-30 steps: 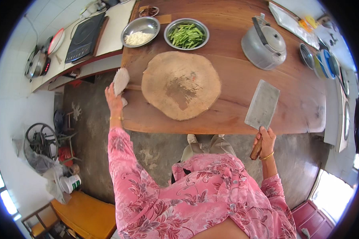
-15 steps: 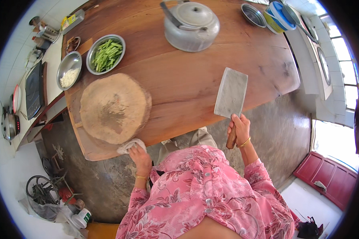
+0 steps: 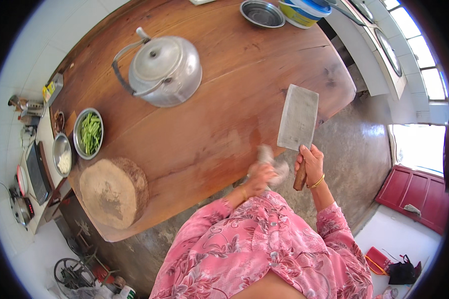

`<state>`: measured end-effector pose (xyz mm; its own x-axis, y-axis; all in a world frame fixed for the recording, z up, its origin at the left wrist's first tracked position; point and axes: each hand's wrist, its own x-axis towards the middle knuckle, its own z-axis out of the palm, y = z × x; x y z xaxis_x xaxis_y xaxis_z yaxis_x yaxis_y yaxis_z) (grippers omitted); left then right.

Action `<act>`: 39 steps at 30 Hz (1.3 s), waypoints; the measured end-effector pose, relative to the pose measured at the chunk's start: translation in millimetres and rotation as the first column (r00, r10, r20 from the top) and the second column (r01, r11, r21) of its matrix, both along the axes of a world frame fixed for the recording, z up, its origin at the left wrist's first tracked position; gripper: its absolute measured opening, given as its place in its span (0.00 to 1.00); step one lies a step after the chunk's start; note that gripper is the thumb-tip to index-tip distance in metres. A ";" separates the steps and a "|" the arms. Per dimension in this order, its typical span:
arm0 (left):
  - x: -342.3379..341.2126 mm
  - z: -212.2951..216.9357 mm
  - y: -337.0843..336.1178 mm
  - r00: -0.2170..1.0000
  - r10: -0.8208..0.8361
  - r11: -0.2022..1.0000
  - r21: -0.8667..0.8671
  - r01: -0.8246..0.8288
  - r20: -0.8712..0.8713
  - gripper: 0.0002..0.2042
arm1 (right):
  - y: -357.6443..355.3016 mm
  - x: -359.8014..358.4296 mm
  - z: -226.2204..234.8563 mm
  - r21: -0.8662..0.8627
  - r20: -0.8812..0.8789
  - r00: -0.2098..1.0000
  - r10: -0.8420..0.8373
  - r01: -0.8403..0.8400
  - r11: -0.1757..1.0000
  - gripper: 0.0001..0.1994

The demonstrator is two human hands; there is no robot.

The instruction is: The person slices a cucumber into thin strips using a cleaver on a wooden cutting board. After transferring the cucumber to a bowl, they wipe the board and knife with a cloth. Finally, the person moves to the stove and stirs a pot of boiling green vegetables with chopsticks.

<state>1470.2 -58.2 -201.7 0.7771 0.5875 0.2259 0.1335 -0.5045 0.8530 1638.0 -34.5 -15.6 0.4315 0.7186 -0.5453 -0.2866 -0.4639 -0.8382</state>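
Observation:
My right hand (image 3: 311, 165) grips the brown handle of a cleaver (image 3: 298, 117), its broad grey blade pointing up and away from me past the table's near edge. A pale cloth (image 3: 279, 172) is bunched in my left hand (image 3: 259, 178), a little left of the cleaver handle; hand and cloth are smeared by motion. On the left near corner of the wooden table (image 3: 224, 109) rests a thick round wooden chopping block (image 3: 110, 194), its top bare. Beyond it stand a metal bowl of cut green vegetable pieces (image 3: 91, 133) and a metal bowl with chopped white bits (image 3: 63, 162).
A large metal kettle (image 3: 167, 72) stands toward the far left of the table. At the far right are an empty metal bowl (image 3: 263, 14) and a blue-and-yellow tub (image 3: 304, 12). Left of the table, a counter holds a black cooktop (image 3: 39, 169).
My left hand has moved the cloth from beside the chopping block rightward, close to the cleaver. My right hand still holds the cleaver up. The view has turned, shifting the table's things leftward.

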 end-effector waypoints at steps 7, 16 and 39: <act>-26.7 97.4 117.8 0.960 0.278 0.945 0.174 -0.276 0.012 0.18 | -18.2 63.0 -5.2 0.051 0.026 0.979 -0.200 0.199 0.979 0.07; -13.5 38.1 215.8 0.722 0.444 0.872 0.443 -0.209 -0.532 0.32 | -58.2 107.5 -46.8 -0.056 0.015 0.890 -0.456 0.456 0.888 0.09; -75.4 75.9 71.1 0.842 0.405 0.870 0.434 -0.234 -0.356 0.13 | -12.2 71.6 15.2 -0.024 0.059 0.994 -0.091 0.092 0.995 0.07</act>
